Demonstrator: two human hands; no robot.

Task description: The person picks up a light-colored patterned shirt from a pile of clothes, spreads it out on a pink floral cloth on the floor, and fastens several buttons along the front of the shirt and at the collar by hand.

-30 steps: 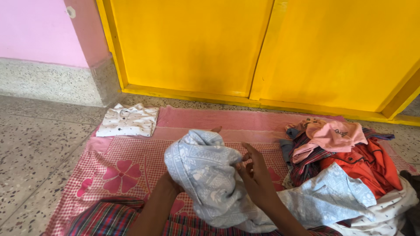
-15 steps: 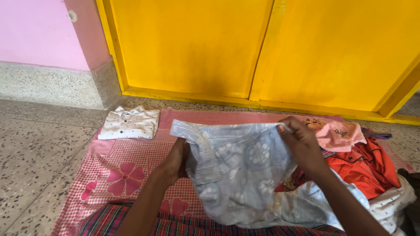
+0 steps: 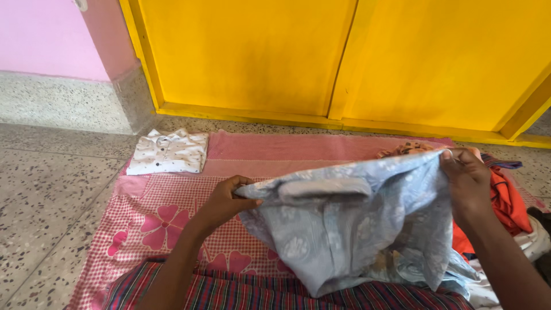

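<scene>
Left hand (image 3: 225,201) pinches the left end of a pale blue patterned shirt (image 3: 356,224), fingers closed on the cloth just beside the collar (image 3: 324,188); right hand (image 3: 468,183) is closed on the shirt's far right top edge, fingers curled over the fabric; shirt hangs stretched between both hands, held up off the mat, collar folded along the top, lower part sagging near onto the person's lap.

Lap is covered by red-and-dark plaid cloth (image 3: 241,290) at the near edge of view; below the shirt lies a pink checked mat (image 3: 166,221) with large pink flower prints, spread on a speckled terrazzo floor (image 3: 46,195); the mat's far strip is plain pink.

Far left on the mat: a folded white shirt with small dark dots (image 3: 168,152), lying flat, well apart from both hands.

Right side: a heap of clothes partly hidden behind the blue shirt and right hand; an orange garment (image 3: 508,198) shows just right of the right wrist, a white dotted piece (image 3: 531,244) near it; the rest of the heap can't be made out.

Far side: yellow double door (image 3: 321,57); pink wall (image 3: 34,34) at far left.
</scene>
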